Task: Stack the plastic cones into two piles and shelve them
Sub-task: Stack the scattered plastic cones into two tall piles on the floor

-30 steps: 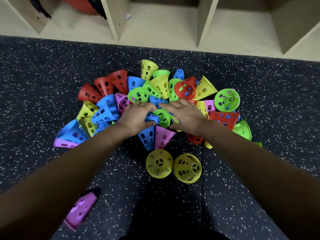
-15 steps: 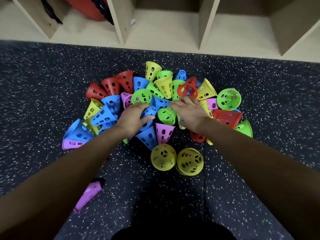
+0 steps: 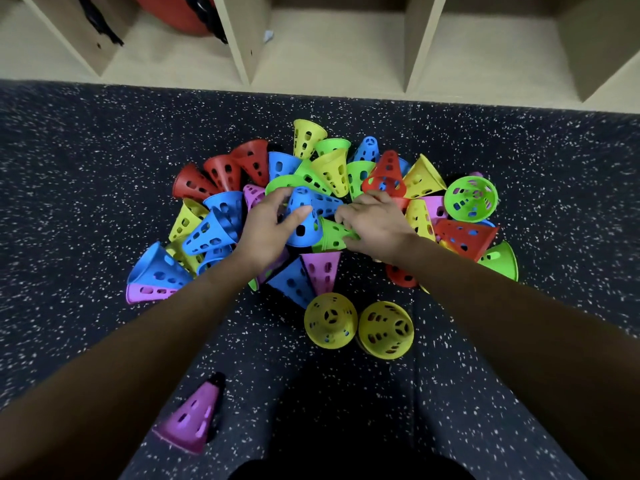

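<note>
Pinching a blue cone in my left grip at the middle of the cone heap; my right grip curls round a green cone just beside it.

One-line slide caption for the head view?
Left hand grips a blue cone, right hand a green cone, over a jumbled cone pile on speckled floor.

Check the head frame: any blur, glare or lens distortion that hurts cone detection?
Head view: wide-angle bending is plain, shelf dividers splay outward; light soft and even, no glare on the cone pile; left hand gripping a blue cone and right hand holding a green cone look slightly soft; floor darkens toward bottom centre.
</note>
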